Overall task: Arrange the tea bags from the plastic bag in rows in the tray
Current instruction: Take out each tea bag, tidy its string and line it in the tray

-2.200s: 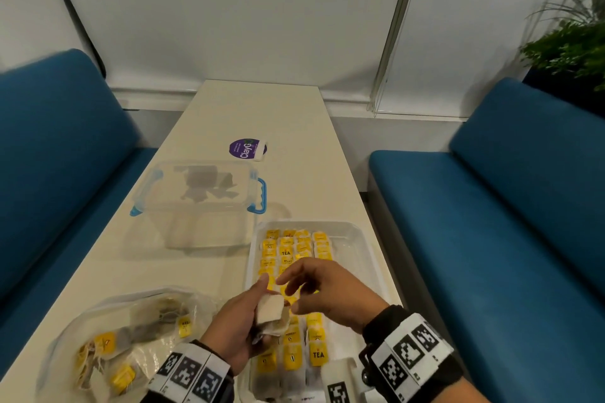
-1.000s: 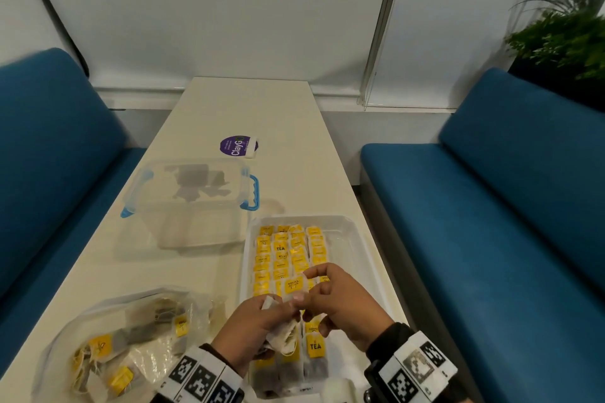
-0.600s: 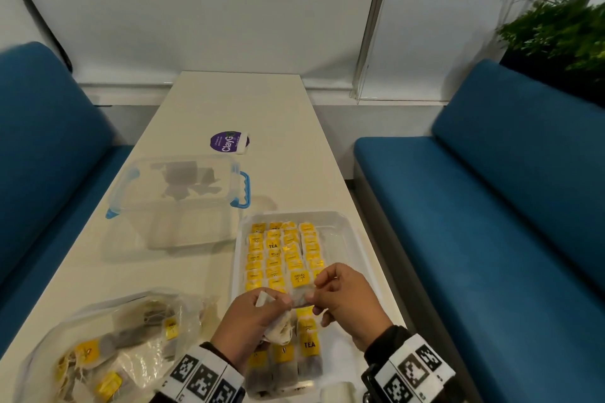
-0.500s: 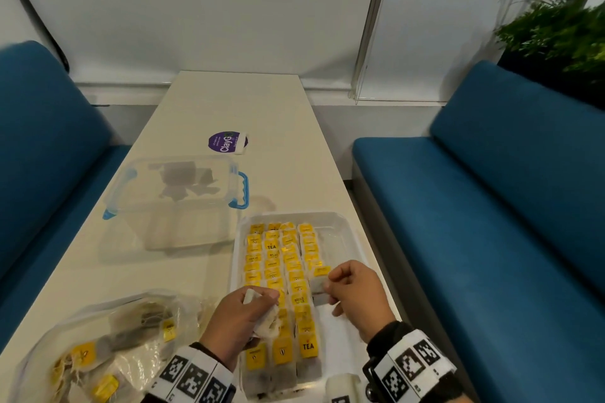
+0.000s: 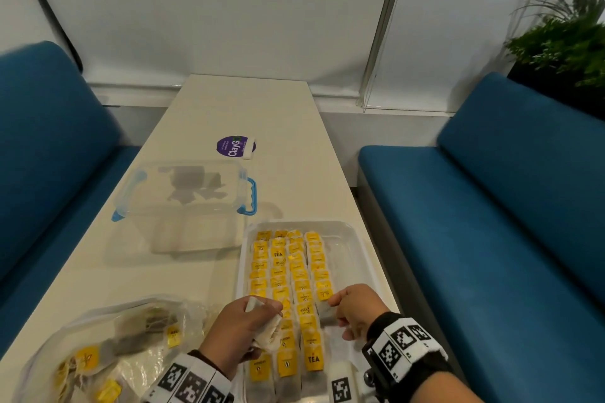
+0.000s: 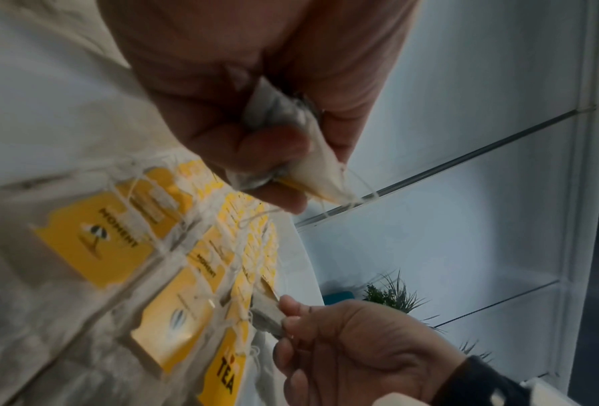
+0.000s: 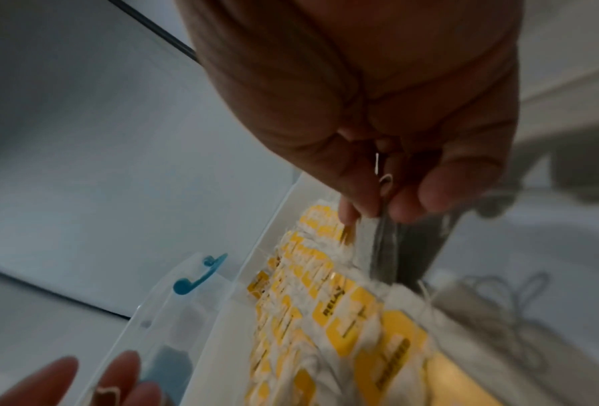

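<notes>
Two hands work over a clear tray (image 5: 361, 249) on a pale table (image 5: 288, 180). In its grip, the right hand (image 5: 355, 309) pinches one tea bag (image 5: 325, 312) between thumb and fingertips, at the near end of the rightmost row. Rows of yellow-tagged tea bags (image 5: 291, 271) lie just left of that grip. The left hand (image 5: 239, 330) curls closed around a small bundle of tea bags (image 5: 266, 334) above the tray's left rows. Left of that grip lies the plastic bag (image 5: 108, 353), more bags inside.

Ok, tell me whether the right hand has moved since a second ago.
Yes. The right hand has shifted right, from the tray's middle to its right column.
</notes>
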The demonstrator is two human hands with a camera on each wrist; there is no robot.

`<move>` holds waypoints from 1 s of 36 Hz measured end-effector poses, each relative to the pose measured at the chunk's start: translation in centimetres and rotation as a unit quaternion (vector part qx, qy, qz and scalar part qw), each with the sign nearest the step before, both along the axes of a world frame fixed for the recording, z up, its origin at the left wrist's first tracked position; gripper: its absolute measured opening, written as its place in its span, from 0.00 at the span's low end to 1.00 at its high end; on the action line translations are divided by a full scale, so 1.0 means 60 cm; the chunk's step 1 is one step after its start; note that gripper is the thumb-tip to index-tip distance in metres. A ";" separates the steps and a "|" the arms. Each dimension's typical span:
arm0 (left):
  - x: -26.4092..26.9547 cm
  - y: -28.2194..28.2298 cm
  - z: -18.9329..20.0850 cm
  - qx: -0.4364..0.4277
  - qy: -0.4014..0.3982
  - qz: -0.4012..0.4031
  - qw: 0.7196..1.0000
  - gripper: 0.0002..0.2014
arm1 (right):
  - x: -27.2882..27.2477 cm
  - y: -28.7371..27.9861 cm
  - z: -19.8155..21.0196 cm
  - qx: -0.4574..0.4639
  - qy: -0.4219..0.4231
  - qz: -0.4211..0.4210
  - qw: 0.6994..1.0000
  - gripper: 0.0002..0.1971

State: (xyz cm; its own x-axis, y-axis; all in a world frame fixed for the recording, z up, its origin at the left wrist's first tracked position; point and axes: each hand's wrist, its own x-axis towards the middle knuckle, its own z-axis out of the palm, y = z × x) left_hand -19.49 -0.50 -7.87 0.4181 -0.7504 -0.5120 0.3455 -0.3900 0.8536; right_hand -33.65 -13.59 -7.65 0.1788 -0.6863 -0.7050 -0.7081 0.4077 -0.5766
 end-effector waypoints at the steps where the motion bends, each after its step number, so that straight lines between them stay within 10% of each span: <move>1: 0.000 0.000 0.000 0.000 0.001 -0.005 1.000 0.11 | 0.000 0.001 -0.001 0.016 0.004 -0.006 1.000 0.17; 8: 0.001 0.001 0.001 0.011 -0.007 -0.011 1.000 0.09 | 0.002 0.000 0.004 0.037 0.039 0.009 0.999 0.03; 21: -0.008 0.005 0.023 -0.016 0.112 0.026 0.993 0.15 | 0.005 0.024 0.096 -0.101 -0.194 0.140 0.966 0.07; 36: -0.023 0.020 0.034 0.013 0.127 -0.017 0.992 0.26 | 0.020 0.083 0.079 -0.263 -0.210 0.293 0.895 0.20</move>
State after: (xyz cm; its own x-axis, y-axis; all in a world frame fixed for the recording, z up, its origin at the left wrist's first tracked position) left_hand -20.88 0.72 -5.81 0.2476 -0.7467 -0.6173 0.5338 -0.4266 0.7301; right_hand -32.48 -8.63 -2.94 0.7903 -0.6047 -0.0988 -0.3880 -0.3691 -0.8446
